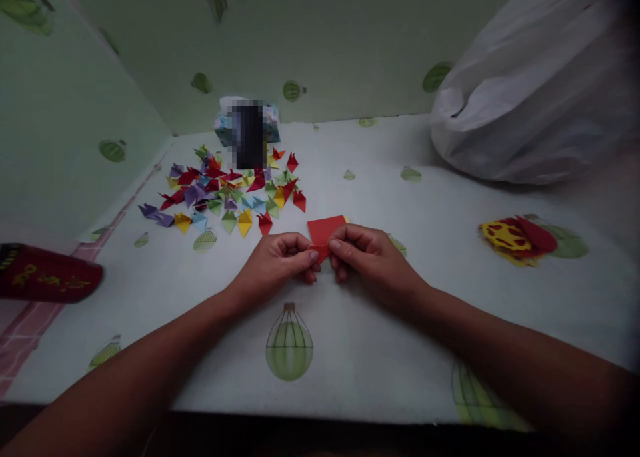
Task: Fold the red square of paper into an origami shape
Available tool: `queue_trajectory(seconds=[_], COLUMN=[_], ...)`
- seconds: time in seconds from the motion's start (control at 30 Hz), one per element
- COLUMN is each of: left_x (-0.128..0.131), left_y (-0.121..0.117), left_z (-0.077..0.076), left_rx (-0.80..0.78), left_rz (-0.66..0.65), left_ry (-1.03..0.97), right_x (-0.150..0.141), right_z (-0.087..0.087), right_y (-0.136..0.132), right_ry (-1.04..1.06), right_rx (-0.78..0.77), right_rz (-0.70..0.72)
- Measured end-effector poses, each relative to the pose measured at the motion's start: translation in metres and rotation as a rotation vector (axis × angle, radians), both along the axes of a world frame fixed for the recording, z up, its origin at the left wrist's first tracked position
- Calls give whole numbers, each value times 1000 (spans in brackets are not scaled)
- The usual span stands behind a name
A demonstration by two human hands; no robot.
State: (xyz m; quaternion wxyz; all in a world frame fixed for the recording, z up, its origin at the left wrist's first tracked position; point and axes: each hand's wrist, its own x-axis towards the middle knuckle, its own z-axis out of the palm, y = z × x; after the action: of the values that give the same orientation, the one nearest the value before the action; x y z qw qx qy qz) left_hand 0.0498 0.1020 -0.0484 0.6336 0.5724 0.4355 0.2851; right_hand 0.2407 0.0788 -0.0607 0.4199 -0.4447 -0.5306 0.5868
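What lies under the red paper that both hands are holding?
Under the red paper a thin yellow edge peeks out at its right corner, perhaps another sheet. The left hand and right hand cover its near edge, so the rest beneath stays hidden.

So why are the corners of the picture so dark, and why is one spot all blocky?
Head view: light fades to black at the corners, the edges bend like a fisheye; the dark upright object behind the pile of small colourful folded papers is pixelated; the red paper square, pinched by left hand and right hand, looks sharp.
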Motion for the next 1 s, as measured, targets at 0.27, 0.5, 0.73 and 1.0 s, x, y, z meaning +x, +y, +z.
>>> queue_trajectory(seconds=[0.27,0.5,0.73,1.0], left_x=[1,1,0,-2], left_y=[-2,-3,-2,2], left_z=[4,3,3,-6], left_rx=[-27,3,-33,5], left_rz=[-15,1,-40,-17], left_ry=[34,65,0,-49], right_x=[0,0,0,3], right_z=[6,2,5,2], right_y=[0,2,-1,4], right_ry=[-108,-70,-48,-52], right_rx=[32,7,-23,13], right_rz=[64,83,111,27])
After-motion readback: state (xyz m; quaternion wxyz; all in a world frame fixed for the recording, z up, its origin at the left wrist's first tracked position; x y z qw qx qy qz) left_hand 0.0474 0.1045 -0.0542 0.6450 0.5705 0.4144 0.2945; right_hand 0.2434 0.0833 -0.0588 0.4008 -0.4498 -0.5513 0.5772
